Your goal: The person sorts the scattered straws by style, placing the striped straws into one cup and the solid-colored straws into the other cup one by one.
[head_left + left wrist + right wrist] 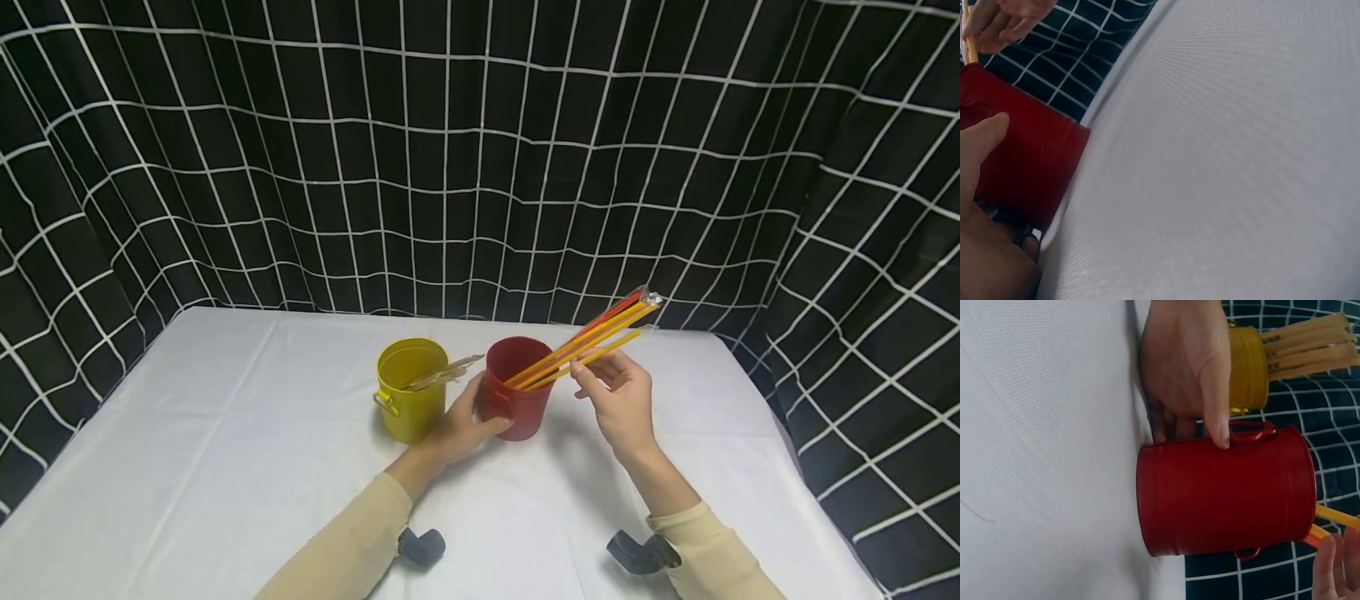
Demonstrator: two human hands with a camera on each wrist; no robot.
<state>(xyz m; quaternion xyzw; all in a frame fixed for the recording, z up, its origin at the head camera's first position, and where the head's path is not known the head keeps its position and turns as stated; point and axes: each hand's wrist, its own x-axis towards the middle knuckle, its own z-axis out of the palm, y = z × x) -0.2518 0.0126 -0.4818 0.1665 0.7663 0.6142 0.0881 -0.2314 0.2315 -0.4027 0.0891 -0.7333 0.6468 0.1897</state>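
My left hand [456,432] grips the side of a red metal bucket [525,415] that stands on the white cloth; its thumb lies near the bucket's small handle in the right wrist view. Several thin yellow, orange and red sticks [592,337] lean out of this bucket to the right, with shiny clear wrapping at their upper ends. To the right of the rim, my right hand [624,407] pinches a yellow stick between thumb and fingers. The sticks' lower ends are inside the red bucket.
Just left of the left hand stands a yellow bucket [411,417] holding several tan paper-wrapped sticks [1310,347]. White cloth [225,467] covers the table. A black curtain with a white grid [465,167] hangs behind and at both sides.
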